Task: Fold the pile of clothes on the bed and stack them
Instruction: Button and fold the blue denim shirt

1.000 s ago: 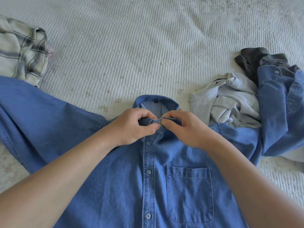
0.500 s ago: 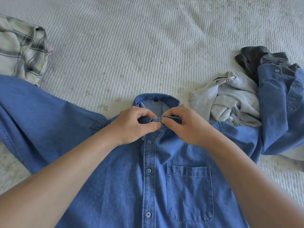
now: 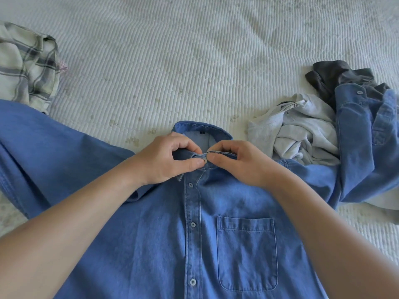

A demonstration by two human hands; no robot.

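Our left hand (image 3: 166, 161) and right hand (image 3: 238, 162) pinch the blue denim button-up shirt's (image 3: 216, 234) collar (top button between), shirt body extending toward us.

White ribbed bed cover (image 3: 194, 61) carries: denim shirt (image 3: 216, 234) front-up, plaid shirt (image 3: 26, 65) far left, grey-and-dark clothes pile (image 3: 306, 130) right.

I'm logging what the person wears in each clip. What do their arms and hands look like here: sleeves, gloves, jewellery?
Both forearms are bare as far as the frame shows: no sleeves or cuffs in view. The left hand and right hand wear no gloves, and no rings, watch or bracelets show. The fingernails look short and unpainted.
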